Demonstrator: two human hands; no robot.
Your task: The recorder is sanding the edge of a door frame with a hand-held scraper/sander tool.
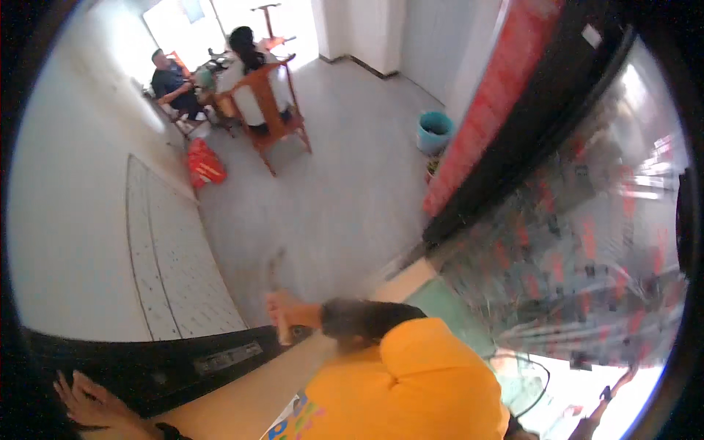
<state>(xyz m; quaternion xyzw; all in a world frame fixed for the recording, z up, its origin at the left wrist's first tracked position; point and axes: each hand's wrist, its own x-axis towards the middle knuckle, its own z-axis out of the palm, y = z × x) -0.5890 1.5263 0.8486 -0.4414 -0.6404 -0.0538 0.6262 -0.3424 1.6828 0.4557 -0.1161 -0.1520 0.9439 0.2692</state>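
Observation:
My right arm, in an orange top with a dark sleeve, reaches leftward across the middle. My right hand (pixel 287 311) is closed around a blurred stick-like tool (pixel 273 273) that points up and away; motion smear hides its exact kind. Beneath it runs a black frame panel (pixel 158 374) with a grey label strip (pixel 229 358). My left hand (pixel 94 403) is at the lower left by the end of that panel, fingers apart and bent, with nothing visible in them. Whether it touches the panel I cannot tell.
A film-wrapped panel (pixel 565 257) and dark frame (pixel 528 139) stand at right. Another person's hand (pixel 623 378) shows at lower right. Farther off are two seated people, a wooden chair (pixel 273 121), a red bag (pixel 206 163) and a blue bucket (pixel 434 133).

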